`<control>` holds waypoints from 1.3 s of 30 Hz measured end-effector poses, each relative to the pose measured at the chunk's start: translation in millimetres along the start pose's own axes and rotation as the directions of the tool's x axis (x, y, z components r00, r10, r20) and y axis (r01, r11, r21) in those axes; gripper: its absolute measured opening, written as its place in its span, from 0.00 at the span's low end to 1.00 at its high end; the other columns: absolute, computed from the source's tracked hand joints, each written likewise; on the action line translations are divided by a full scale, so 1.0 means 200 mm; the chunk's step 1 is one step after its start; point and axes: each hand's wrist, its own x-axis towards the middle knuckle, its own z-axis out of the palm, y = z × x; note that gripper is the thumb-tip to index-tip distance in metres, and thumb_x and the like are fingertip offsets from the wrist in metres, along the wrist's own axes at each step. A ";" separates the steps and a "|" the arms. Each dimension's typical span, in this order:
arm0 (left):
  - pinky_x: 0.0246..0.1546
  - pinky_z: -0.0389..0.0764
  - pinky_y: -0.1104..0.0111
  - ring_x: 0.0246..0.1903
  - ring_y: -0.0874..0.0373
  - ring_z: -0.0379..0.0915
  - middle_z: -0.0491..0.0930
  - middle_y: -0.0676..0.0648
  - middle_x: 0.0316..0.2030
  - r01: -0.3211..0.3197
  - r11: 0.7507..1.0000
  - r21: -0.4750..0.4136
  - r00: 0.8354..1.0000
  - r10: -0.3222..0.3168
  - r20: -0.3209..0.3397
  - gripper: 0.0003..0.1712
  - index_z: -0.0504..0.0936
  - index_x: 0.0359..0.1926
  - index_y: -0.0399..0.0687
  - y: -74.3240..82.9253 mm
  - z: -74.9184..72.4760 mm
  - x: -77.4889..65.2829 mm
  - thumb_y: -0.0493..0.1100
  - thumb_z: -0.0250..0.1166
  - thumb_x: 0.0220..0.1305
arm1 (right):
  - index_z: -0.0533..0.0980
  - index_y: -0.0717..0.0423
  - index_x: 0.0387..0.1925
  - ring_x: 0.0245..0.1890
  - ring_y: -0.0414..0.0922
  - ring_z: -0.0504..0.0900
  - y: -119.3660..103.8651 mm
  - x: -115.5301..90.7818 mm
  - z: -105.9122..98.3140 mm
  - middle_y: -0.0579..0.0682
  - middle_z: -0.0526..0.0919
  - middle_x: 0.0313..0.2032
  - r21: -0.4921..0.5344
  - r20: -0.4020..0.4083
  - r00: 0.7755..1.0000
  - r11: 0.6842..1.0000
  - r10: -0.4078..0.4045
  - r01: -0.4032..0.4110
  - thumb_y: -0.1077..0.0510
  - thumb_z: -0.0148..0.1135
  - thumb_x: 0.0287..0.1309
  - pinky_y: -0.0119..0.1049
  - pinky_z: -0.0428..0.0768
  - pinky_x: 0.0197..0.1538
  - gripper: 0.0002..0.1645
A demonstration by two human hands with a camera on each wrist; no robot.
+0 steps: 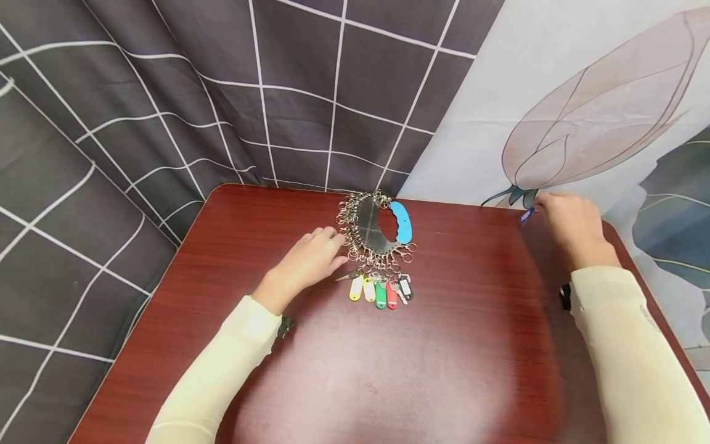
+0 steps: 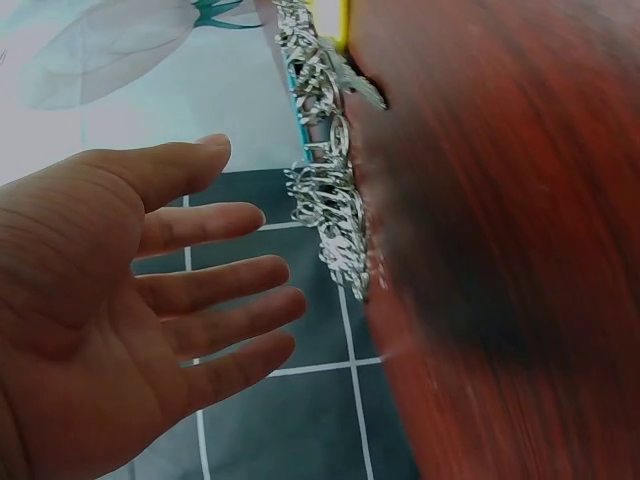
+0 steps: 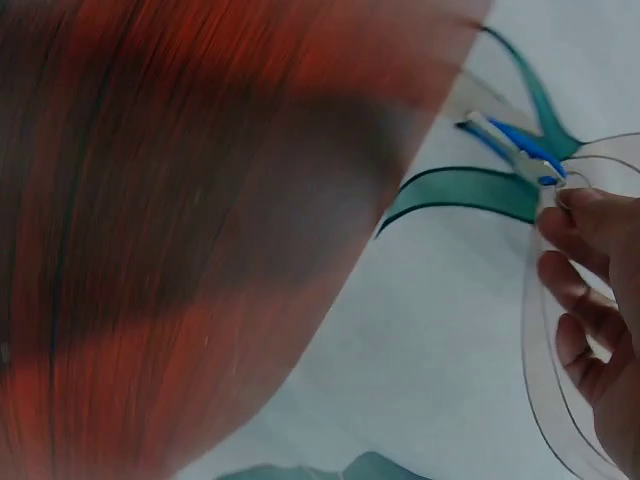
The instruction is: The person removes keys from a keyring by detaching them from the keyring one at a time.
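Observation:
A crescent-shaped dark key holder (image 1: 373,228) with a blue grip (image 1: 403,223) lies on the table, its curved edge lined with metal clips and rings (image 2: 325,190). From its front edge extend yellow, green, red and black key tags (image 1: 381,295), some with keys beside them. My left hand (image 1: 313,256) is at the holder's left side; in the left wrist view its fingers (image 2: 230,290) are spread and relaxed, holding nothing. Over the table's far right part, my right hand (image 1: 571,223) pinches the ring of a blue key tag (image 3: 530,150), with a key hanging alongside it.
The reddish-brown wooden table (image 1: 432,370) has rounded back corners. A dark curtain with white grid lines (image 1: 299,111) hangs behind and to the left. To the right hangs a pale cloth with a flower print (image 1: 599,111). A dark strap (image 1: 565,296) shows at the right wrist.

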 end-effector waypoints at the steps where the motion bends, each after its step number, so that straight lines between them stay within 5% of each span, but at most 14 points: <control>1: 0.51 0.82 0.52 0.48 0.44 0.79 0.81 0.40 0.49 0.004 1.000 0.004 1.000 -0.004 0.008 0.18 0.83 0.52 0.42 0.00 0.00 -0.01 0.51 0.67 0.71 | 0.81 0.58 0.35 0.34 0.68 0.80 0.01 0.01 0.01 0.64 0.85 0.33 -0.028 0.001 1.000 0.999 -0.025 0.025 0.70 0.62 0.64 0.68 0.77 0.36 0.06; 8: 0.51 0.82 0.52 0.48 0.43 0.79 0.81 0.40 0.49 0.017 0.999 0.035 0.999 -0.019 0.043 0.17 0.83 0.50 0.43 -0.01 0.01 -0.04 0.51 0.67 0.70 | 0.82 0.61 0.35 0.41 0.68 0.80 0.01 0.06 0.07 0.64 0.84 0.37 -0.229 0.061 0.981 0.954 -0.184 0.193 0.71 0.58 0.60 0.65 0.78 0.42 0.08; 15: 0.49 0.82 0.51 0.47 0.43 0.79 0.81 0.40 0.48 0.006 0.998 0.057 0.999 -0.009 0.051 0.15 0.82 0.46 0.44 -0.01 0.01 -0.08 0.50 0.68 0.70 | 0.81 0.61 0.35 0.41 0.66 0.80 -0.09 0.10 0.13 0.64 0.84 0.37 -0.253 0.096 0.955 0.921 -0.282 0.297 0.71 0.57 0.60 0.62 0.77 0.41 0.08; 21: 0.58 0.80 0.49 0.58 0.39 0.77 0.79 0.36 0.57 0.022 0.997 0.069 0.998 -0.026 0.058 0.22 0.80 0.57 0.42 -0.04 0.02 -0.08 0.51 0.67 0.70 | 0.83 0.62 0.41 0.46 0.66 0.80 -0.18 0.15 0.18 0.64 0.84 0.44 -0.233 0.164 0.947 0.922 -0.277 0.310 0.70 0.55 0.64 0.61 0.77 0.44 0.11; 26: 0.67 0.72 0.42 0.72 0.35 0.64 0.68 0.32 0.72 0.040 0.999 0.032 0.997 -0.042 0.071 0.34 0.72 0.71 0.45 -0.05 0.04 -0.08 0.55 0.66 0.71 | 0.82 0.64 0.46 0.48 0.66 0.80 -0.26 0.18 0.21 0.65 0.83 0.45 -0.225 0.229 0.935 0.919 -0.272 0.323 0.71 0.55 0.67 0.62 0.78 0.49 0.12; 39: 0.69 0.69 0.40 0.75 0.33 0.58 0.63 0.33 0.75 0.069 0.997 -0.016 0.993 -0.067 0.092 0.40 0.65 0.77 0.50 -0.06 0.06 -0.11 0.58 0.65 0.71 | 0.80 0.63 0.49 0.51 0.66 0.79 -0.34 0.16 0.30 0.66 0.83 0.49 -0.158 0.148 0.969 0.962 -0.199 0.222 0.70 0.55 0.68 0.64 0.79 0.49 0.13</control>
